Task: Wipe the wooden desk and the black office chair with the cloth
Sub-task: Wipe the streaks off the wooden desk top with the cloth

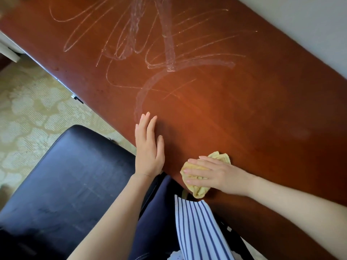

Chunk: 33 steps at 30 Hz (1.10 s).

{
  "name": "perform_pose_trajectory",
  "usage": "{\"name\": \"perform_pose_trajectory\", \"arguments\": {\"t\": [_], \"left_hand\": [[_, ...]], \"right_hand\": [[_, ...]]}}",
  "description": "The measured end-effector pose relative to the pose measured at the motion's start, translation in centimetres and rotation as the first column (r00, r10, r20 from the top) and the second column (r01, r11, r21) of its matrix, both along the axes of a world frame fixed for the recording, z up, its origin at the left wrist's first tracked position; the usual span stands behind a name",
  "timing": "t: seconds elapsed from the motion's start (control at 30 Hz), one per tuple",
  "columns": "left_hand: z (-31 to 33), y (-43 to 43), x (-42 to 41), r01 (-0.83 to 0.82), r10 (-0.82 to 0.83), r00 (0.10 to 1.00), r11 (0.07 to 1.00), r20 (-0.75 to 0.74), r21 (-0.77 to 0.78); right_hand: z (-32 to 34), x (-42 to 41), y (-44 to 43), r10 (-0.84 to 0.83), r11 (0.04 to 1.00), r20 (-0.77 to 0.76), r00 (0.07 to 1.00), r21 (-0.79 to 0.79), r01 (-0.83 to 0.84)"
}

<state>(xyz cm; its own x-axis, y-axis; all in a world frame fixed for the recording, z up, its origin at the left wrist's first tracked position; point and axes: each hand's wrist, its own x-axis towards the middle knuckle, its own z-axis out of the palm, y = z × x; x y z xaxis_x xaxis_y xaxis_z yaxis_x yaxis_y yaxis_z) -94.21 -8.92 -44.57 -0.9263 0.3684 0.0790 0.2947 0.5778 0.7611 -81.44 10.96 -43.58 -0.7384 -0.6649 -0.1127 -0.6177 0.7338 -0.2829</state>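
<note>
The reddish-brown wooden desk (234, 113) runs diagonally across the view, its far half streaked with pale scribbled marks and wet wipe tracks. A crumpled yellow cloth (197, 188) lies near the desk's near edge. My right hand (212, 175) presses flat on the cloth, fingers straight and pointing left. My left hand (149, 147) rests flat on the desk at its edge, fingers straight and pointing away from me, holding nothing. The black office chair (65, 181) stands at the lower left, its padded surface scuffed, right beside the desk edge.
A patterned beige carpet (32, 109) covers the floor at left. A pale wall (309, 25) borders the desk's far right side. A small metal fitting (77, 98) sticks out under the desk edge. My striped garment (197, 226) hangs between chair and desk.
</note>
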Motion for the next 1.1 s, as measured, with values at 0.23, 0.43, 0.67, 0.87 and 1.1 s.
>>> {"name": "perform_pose_trajectory", "arguments": {"t": [0.23, 0.43, 0.67, 0.87, 1.1], "left_hand": [[-0.1, -2.9, 2.4, -0.216, 0.207, 0.975, 0.969, -0.082, -0.118], [-0.7, -5.5, 4.1, -0.365, 0.368, 0.930, 0.922, -0.008, -0.130], [0.0, -5.8, 3.4, -0.355, 0.358, 0.934, 0.931, 0.017, -0.086], [0.5, -3.9, 2.6, -0.281, 0.281, 0.960, 0.958, 0.005, -0.058], [0.6, 0.6, 1.6, -0.025, 0.020, 0.999, 0.989, -0.039, -0.142]], "right_hand": [[0.2, -6.2, -0.8, 0.323, 0.946, -0.045, 0.945, 0.022, -0.323], [0.8, -13.1, -4.4, 0.342, 0.936, 0.073, 0.937, 0.061, -0.346], [1.2, -18.6, -8.3, -0.148, 0.989, 0.090, 0.985, 0.027, 0.146], [0.6, -17.1, -8.0, -0.549, 0.831, 0.086, 0.831, -0.051, 0.554], [-0.7, -6.1, -1.4, -0.627, 0.777, -0.005, 0.779, -0.083, 0.624]]}}
